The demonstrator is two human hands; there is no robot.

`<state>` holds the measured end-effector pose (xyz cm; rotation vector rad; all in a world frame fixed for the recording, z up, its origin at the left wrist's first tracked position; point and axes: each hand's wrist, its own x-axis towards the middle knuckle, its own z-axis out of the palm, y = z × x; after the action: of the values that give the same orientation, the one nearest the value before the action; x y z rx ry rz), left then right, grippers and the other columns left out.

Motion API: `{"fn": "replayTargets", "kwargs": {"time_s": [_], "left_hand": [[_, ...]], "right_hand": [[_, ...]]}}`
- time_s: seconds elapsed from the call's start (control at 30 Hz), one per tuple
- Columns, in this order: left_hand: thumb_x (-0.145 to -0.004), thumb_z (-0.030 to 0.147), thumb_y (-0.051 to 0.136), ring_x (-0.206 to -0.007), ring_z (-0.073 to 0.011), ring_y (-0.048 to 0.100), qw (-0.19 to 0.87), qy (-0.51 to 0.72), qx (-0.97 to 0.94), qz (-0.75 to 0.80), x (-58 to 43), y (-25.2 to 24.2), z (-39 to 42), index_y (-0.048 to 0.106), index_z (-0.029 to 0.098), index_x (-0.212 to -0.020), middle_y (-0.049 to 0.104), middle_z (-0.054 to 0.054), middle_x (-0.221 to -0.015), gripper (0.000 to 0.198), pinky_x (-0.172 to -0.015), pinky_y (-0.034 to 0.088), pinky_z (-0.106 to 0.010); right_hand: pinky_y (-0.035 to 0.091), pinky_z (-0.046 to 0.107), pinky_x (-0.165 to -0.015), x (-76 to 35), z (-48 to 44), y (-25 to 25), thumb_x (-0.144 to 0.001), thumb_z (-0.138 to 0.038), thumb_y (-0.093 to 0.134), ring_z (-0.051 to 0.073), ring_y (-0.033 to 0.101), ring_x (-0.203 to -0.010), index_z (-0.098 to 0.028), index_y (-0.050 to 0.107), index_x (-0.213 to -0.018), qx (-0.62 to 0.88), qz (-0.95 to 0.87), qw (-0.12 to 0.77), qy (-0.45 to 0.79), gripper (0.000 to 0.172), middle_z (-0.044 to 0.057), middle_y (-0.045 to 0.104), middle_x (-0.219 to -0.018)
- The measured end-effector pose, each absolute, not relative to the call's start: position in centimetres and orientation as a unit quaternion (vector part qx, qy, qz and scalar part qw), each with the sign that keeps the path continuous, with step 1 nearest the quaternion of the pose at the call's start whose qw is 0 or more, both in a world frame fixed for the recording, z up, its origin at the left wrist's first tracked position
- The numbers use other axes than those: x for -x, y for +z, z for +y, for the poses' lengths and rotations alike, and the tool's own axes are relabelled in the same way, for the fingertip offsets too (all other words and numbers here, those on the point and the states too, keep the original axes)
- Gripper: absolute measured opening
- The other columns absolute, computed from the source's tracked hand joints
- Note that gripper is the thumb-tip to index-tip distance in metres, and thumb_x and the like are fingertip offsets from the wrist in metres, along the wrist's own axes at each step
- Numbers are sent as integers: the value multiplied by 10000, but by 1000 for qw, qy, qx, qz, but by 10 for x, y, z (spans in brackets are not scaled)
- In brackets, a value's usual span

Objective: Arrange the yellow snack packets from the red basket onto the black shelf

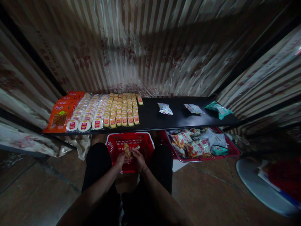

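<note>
Over a red basket (150,157) between the knees, my left hand (121,159) is closed on a small yellow wrapped snack (127,150). Just to its right, my right hand (138,157) has its fingers pressed together near a small pale item (137,147), and that item's outline is unclear. Beyond the basket, a black shelf (150,116) bears rows of yellow wrapped snacks (118,120), round white packets (84,125) and orange bags (58,119) at its left. One yellow snack (139,99) stands at the back right end of its rows.
Two white packets (165,108) (194,109) and a green packet (219,110) lie apart on the shelf's right. Under its edge, a second red basket (231,153) holds several snack bags. A grey stool (254,188) stands at the right. Striped curtains hang behind.
</note>
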<state>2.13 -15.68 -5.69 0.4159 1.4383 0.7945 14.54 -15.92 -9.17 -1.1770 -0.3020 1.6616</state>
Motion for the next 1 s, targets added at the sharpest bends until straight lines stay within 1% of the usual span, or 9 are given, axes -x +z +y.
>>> {"fn": "replayTargets", "kwargs": {"time_s": [0.1, 0.17, 0.3, 0.4, 0.53, 0.63, 0.77, 0.9, 1.0], "left_hand": [[-876, 199, 506, -573, -126, 661, 662, 372, -156, 632, -23, -58, -156, 625, 134, -1016, 718, -62, -834, 194, -619, 525, -243], [-863, 182, 526, -589, -134, 674, 658, 381, -136, 636, -23, -58, -155, 623, 138, -1016, 721, -68, -850, 187, -631, 532, -248], [-845, 121, 524, -563, -129, 666, 658, 390, -89, 638, -24, -57, -153, 626, 137, -951, 706, -51, -749, 148, -629, 532, -240], [-845, 75, 476, -529, -126, 649, 659, 409, -41, 630, -26, -57, -150, 601, 132, -951, 683, -40, -689, 173, -598, 525, -240], [-858, 68, 420, -505, -125, 630, 668, 426, 24, 610, -29, -58, -147, 564, 142, -965, 653, -21, -648, 194, -557, 513, -233], [-867, 85, 386, -482, -117, 603, 685, 413, 49, 598, -28, -57, -145, 558, 143, -888, 634, -22, -620, 183, -510, 484, -208], [-834, 79, 393, -478, -114, 582, 698, 399, 62, 592, -26, -54, -146, 582, 127, -833, 614, -32, -588, 195, -491, 467, -192], [-828, 95, 414, -494, -128, 592, 695, 392, 54, 601, -24, -53, -150, 593, 136, -912, 632, -30, -616, 202, -486, 461, -202], [-865, 123, 433, -528, -136, 624, 674, 374, -2, 638, -24, -56, -152, 567, 139, -951, 652, -37, -657, 160, -540, 491, -222]], "right_hand": [[472, 285, -744, -145, -158, -95, -425, -341, 883, 191, 656, -840, -209, 735, -891, 486, -107, 520, 695, 506, 37, 750, -894], [471, 285, -724, -144, -156, -96, -412, -338, 889, 192, 654, -821, -211, 734, -859, 477, -100, 527, 696, 489, 35, 751, -871], [464, 282, -686, -142, -154, -94, -424, -325, 884, 190, 648, -783, -206, 730, -818, 465, -98, 534, 699, 440, 43, 748, -859], [452, 264, -654, -143, -153, -88, -465, -309, 874, 171, 636, -764, -202, 728, -852, 451, -101, 529, 711, 427, 53, 748, -913], [438, 233, -622, -145, -154, -79, -499, -297, 870, 143, 623, -748, -197, 726, -906, 438, -99, 524, 724, 444, 50, 747, -959], [440, 227, -608, -145, -154, -75, -489, -291, 874, 139, 623, -730, -200, 725, -912, 431, -98, 522, 729, 457, 41, 749, -942], [456, 233, -632, -143, -155, -77, -491, -289, 872, 142, 634, -734, -206, 724, -923, 427, -115, 511, 737, 464, 38, 747, -935], [465, 262, -661, -142, -156, -85, -488, -350, 880, 170, 649, -771, -209, 723, -932, 442, -127, 502, 732, 491, 52, 741, -952], [487, 305, -758, -143, -155, -92, -447, -414, 894, 210, 668, -861, -202, 728, -913, 456, -147, 493, 726, 538, 61, 740, -965]]}}
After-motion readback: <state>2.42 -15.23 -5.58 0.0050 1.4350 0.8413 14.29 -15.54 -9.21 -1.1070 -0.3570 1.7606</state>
